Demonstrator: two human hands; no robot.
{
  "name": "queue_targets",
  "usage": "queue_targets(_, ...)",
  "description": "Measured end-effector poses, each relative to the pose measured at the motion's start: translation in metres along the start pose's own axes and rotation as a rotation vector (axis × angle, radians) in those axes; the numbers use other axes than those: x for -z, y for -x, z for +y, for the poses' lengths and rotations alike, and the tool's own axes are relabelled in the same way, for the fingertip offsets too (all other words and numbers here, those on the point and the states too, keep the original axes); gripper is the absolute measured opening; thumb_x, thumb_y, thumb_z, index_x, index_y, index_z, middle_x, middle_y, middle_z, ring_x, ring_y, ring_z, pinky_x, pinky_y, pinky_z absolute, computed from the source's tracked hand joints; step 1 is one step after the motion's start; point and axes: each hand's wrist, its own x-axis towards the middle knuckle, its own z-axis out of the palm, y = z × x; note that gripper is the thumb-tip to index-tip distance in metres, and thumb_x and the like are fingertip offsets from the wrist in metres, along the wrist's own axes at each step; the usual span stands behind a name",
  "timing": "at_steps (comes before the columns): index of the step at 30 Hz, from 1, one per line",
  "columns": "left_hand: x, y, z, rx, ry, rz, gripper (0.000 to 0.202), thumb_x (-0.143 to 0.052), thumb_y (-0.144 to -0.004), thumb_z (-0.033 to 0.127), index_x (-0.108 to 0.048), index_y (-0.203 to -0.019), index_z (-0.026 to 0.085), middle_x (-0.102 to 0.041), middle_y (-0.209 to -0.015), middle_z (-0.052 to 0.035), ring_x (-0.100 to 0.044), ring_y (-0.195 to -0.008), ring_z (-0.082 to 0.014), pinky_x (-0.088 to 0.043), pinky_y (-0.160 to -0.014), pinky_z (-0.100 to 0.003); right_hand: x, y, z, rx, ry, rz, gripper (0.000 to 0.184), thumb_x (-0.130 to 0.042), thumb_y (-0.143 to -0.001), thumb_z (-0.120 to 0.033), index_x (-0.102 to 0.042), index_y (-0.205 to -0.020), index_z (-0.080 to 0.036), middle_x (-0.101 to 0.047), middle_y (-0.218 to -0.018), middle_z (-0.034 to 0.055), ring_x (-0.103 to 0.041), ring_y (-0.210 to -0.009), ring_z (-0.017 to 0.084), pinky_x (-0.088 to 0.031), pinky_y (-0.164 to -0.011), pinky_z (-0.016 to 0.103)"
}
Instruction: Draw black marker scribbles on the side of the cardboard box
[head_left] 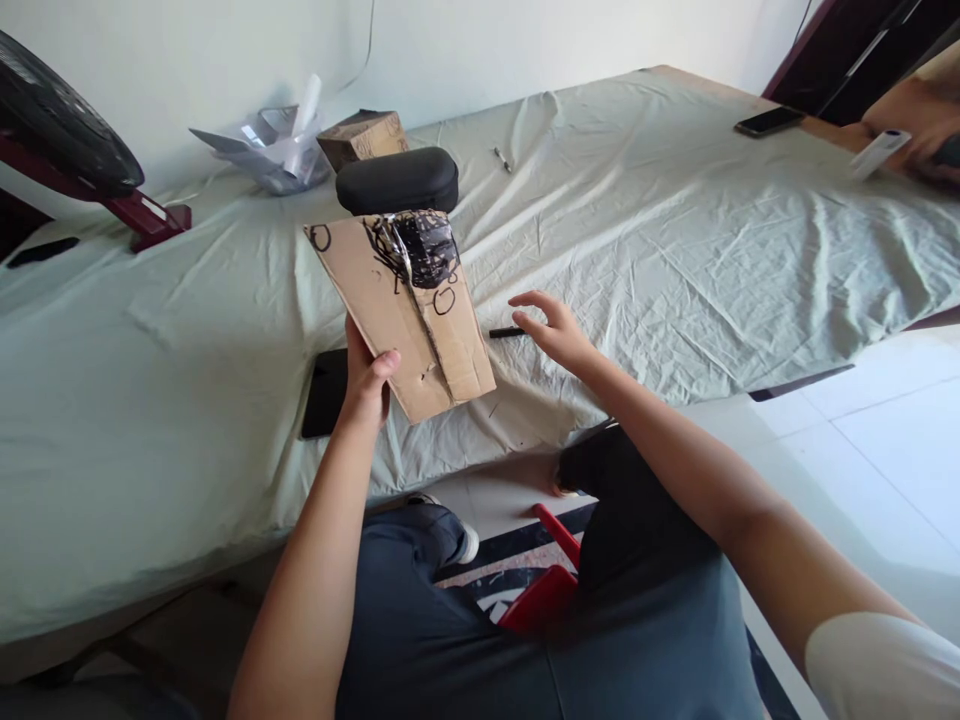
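My left hand grips a cardboard box by its lower left edge, thumb on the near face and the other fingers hidden behind. The box is tilted up towards me, with black marker scribbles, drawn circles and shiny tape near its top. To its right, my right hand hovers with fingers apart, above a black pen on the cloth. Its fingers partly cover the pen's right end; whether they touch it I cannot tell. Behind my left hand lies a flat black device.
Beyond the box sit a black hard case, a second cardboard box and a clear plastic tub of odds and ends. A fan stands at left. Another pen and a phone lie farther back. Another person's hand shows at right.
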Motion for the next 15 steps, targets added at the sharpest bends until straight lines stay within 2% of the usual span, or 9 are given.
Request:
queue_targets(3,-0.009,0.005,0.003,0.026,0.01,0.004,0.102,-0.099,-0.06,0.065,-0.064,-0.152,0.04,-0.068,-0.16,-0.006,-0.06,-0.158,-0.0393,-0.05,-0.133,-0.058,0.001,0.007,-0.005,-0.019,-0.18,-0.119,0.06,-0.067,-0.101,-0.075,-0.08,-0.13,-0.024,-0.081,-0.143,0.014,-0.072,-0.139,0.036,-0.052,-0.127,0.06)
queue_targets(5,-0.016,0.009,0.006,0.094,0.017,0.019,0.099,-0.097,-0.062,0.069,-0.066,-0.151,0.039,-0.071,-0.16,-0.0054,-0.061,-0.157,-0.0412,-0.056,-0.128,-0.058,-0.003,0.011,-0.007,-0.026,-0.303,-0.235,0.072,-0.072,-0.098,-0.079,-0.076,-0.143,-0.024,-0.076,-0.154,0.0154,-0.07,-0.143,0.036,-0.051,-0.129,0.061)
queue_targets(7,-0.022,0.012,0.01,0.159,0.044,0.064,0.092,-0.091,-0.069,0.073,-0.07,-0.149,0.034,-0.076,-0.154,-0.0077,-0.061,-0.157,-0.0431,-0.06,-0.124,-0.058,-0.011,0.012,-0.008,-0.053,-0.431,-0.344,0.088,-0.08,-0.092,-0.079,-0.065,-0.162,-0.028,-0.069,-0.166,0.0154,-0.067,-0.149,0.037,-0.051,-0.13,0.064)
queue_targets(9,-0.024,0.014,0.014,0.184,0.085,0.103,0.082,-0.077,-0.082,0.08,-0.074,-0.146,0.029,-0.08,-0.148,-0.0095,-0.062,-0.157,-0.0425,-0.062,-0.123,-0.057,-0.021,0.013,-0.008,-0.099,-0.597,-0.403,0.104,-0.084,-0.086,-0.08,-0.051,-0.175,-0.034,-0.062,-0.174,0.0136,-0.066,-0.151,0.039,-0.054,-0.127,0.066)
queue_targets(10,-0.024,0.014,0.015,0.188,0.102,0.102,0.079,-0.068,-0.089,0.084,-0.074,-0.146,0.029,-0.081,-0.146,-0.0095,-0.063,-0.156,-0.0415,-0.063,-0.122,-0.057,-0.026,0.014,-0.009,-0.125,-0.7,-0.424,0.107,-0.08,-0.086,-0.083,-0.049,-0.176,-0.035,-0.06,-0.176,0.0129,-0.066,-0.151,0.041,-0.057,-0.124,0.067)
queue_targets(12,-0.021,0.014,0.015,0.231,0.111,0.058,0.078,-0.052,-0.097,0.088,-0.075,-0.145,0.031,-0.081,-0.145,-0.0088,-0.066,-0.152,-0.0397,-0.065,-0.118,-0.06,-0.035,0.014,-0.013,-0.173,-0.897,-0.47,0.103,-0.066,-0.087,-0.091,-0.054,-0.172,-0.033,-0.063,-0.173,0.0127,-0.069,-0.147,0.044,-0.063,-0.115,0.069)
queue_targets(15,-0.014,0.013,0.011,0.38,0.087,0.009,0.081,-0.054,-0.095,0.093,-0.076,-0.143,0.032,-0.083,-0.14,-0.011,-0.071,-0.144,-0.0418,-0.069,-0.108,-0.064,-0.04,0.011,-0.021,-0.239,-1.002,-0.546,0.098,-0.05,-0.089,-0.095,-0.066,-0.159,-0.028,-0.073,-0.159,0.0157,-0.072,-0.142,0.047,-0.065,-0.108,0.072)
